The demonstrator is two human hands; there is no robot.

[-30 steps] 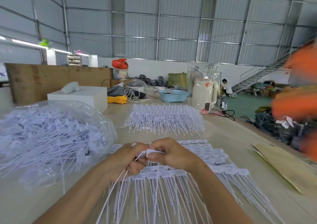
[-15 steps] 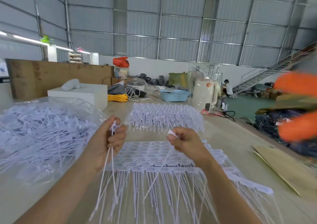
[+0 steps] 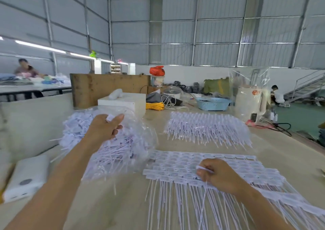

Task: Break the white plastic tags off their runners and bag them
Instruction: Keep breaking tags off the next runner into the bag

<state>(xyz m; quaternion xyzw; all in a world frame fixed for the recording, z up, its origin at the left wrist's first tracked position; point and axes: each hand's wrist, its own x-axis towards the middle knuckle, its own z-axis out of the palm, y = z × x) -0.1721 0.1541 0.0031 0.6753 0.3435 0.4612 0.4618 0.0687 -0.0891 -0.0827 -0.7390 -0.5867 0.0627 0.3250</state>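
Sheets of white plastic tags [image 3: 237, 166] still joined to their runners lie fanned out in front of me. My right hand [image 3: 218, 176] rests on them and pinches one tag head between thumb and fingers. A clear plastic bag [image 3: 140, 134] full of loose tags bulges at the left. My left hand [image 3: 105, 127] is stretched over the bag's mouth, holding white tags [image 3: 110, 118] near the thumb, their thin tails trailing below. A second stack of runner sheets [image 3: 207, 127] sits farther back.
A white power bank [image 3: 26, 178] lies at the near left. Behind the bag stands a white box [image 3: 123, 103], with yellow cord [image 3: 154, 105], a blue basket [image 3: 212, 104] and a white appliance [image 3: 248, 103] farther back. The table edge runs along the right. People sit in the distance.
My left hand has carried its broken-off tags leftward and up to the bag. My right hand has dropped back onto the sheets. The view has swung left.
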